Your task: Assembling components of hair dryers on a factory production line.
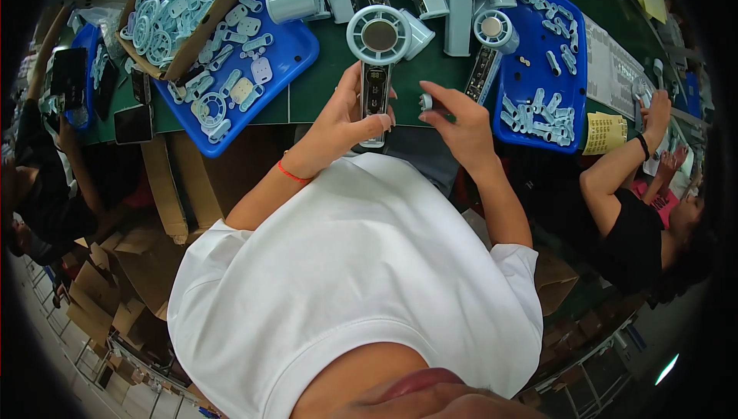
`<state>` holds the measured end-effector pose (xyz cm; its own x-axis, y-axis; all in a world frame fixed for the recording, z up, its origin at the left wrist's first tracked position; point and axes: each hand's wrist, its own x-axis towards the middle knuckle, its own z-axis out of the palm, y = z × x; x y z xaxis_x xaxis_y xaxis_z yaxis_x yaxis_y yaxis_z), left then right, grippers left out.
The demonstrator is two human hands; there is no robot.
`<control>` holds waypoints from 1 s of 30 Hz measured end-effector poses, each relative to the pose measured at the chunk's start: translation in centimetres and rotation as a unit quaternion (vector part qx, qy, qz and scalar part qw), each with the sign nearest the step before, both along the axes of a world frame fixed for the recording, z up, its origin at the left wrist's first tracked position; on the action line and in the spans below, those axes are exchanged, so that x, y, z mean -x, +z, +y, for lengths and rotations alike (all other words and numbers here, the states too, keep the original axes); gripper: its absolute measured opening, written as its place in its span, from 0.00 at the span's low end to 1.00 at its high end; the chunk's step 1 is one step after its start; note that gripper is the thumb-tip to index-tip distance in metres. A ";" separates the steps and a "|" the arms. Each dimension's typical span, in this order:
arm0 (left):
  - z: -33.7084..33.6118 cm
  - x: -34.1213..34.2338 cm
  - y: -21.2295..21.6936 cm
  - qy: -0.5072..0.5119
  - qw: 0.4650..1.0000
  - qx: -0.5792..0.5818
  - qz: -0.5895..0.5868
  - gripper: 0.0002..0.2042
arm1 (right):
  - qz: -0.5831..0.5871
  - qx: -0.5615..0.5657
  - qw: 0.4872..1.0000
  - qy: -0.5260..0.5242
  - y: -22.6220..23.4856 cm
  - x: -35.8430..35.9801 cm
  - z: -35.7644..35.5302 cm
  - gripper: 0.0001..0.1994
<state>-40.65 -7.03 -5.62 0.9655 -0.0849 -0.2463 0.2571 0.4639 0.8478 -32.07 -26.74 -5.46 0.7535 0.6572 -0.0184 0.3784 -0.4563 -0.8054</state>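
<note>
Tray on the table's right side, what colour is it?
The tray is blue, best seen in the head view.

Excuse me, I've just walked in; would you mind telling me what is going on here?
The person's left hand holds a pale blue handheld fan with its dark inner parts exposed. To its right, the right hand pinches a small piece, too small to identify, apart from the fan. More fan housings lie on the green table beyond, between a left blue tray and a right blue tray, both holding loose pale pieces.
</note>
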 end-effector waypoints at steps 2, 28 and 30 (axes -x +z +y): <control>-0.1 -0.2 -0.4 -0.004 1.000 -0.022 -0.005 0.42 | 0.140 -0.098 0.983 -0.071 1.2 0.6 0.6 0.20; -2.5 -1.6 -0.4 0.043 0.911 -0.399 -0.098 0.46 | 0.186 -0.212 0.930 -0.237 0.9 2.7 3.1 0.13; -2.3 -1.6 -0.6 0.039 0.905 -0.409 -0.109 0.45 | 0.175 -0.201 0.932 -0.245 1.0 2.7 3.1 0.13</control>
